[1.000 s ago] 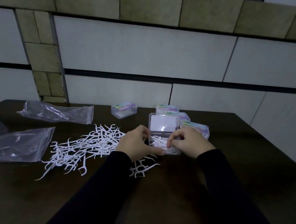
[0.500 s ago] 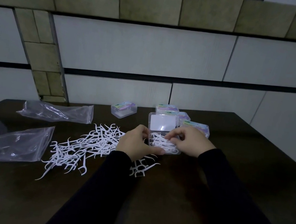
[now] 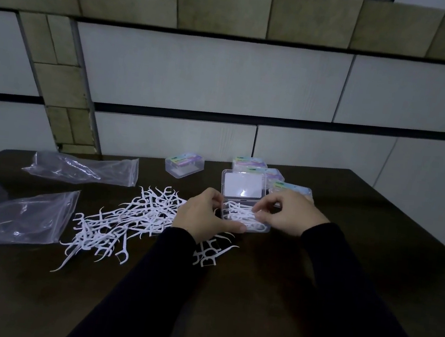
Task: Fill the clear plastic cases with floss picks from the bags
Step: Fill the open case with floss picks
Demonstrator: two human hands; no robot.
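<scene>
- Your left hand [image 3: 203,218] grips the open clear case [image 3: 242,199] at its left edge, mid-table.
- Your right hand [image 3: 290,212] seems to pinch floss picks [image 3: 239,213] inside it.
- Loose picks [image 3: 124,220] lie left.

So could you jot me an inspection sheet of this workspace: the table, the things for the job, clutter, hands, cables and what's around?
Surface: dark brown wooden table.
Job's things: open clear plastic case, lid upright, white floss picks inside; loose pile of white floss picks to its left; a few more picks by the left wrist; closed clear cases with colourful labels behind.
Clutter: two clear plastic bags, lying flat at the left.
Hands: left hand holds the case's near left corner; right hand pinches picks over the case.
Cables: nothing seen.
Surroundings: panelled white and beige wall.
</scene>
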